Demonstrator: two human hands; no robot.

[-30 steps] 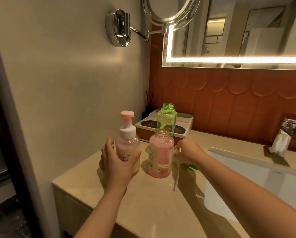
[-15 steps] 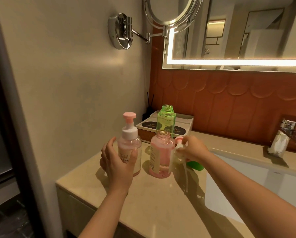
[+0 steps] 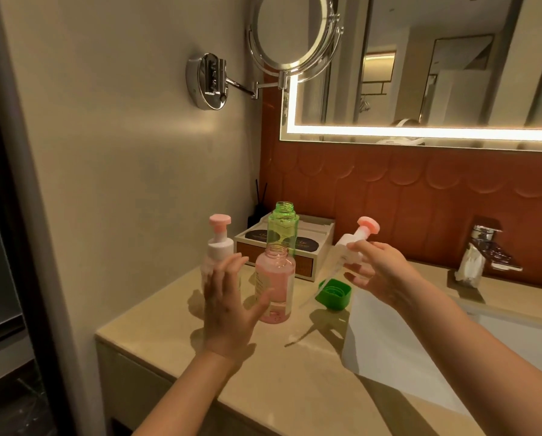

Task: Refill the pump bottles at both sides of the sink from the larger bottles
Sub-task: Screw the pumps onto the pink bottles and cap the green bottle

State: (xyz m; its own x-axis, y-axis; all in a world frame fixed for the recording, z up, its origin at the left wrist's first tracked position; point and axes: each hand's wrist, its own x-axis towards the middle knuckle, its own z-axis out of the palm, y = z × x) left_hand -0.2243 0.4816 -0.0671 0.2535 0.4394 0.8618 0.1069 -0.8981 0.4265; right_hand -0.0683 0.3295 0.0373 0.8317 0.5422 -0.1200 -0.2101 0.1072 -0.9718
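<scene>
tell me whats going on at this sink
A person is working on soap bottles on the counter beside the sink. Their right hand holds a pump head up in the air, its dip tube slanting down. The pink bottle stands open-necked with pink liquid inside, the open green bottle is behind it, and a green cap lies on the counter. The left hand is open in front of a second pump bottle with its pump on.

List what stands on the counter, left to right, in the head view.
Pump bottle → open pink bottle → green cap → tap. Left out for overlap: green bottle, tray, and the pump head the right hand holds.
</scene>
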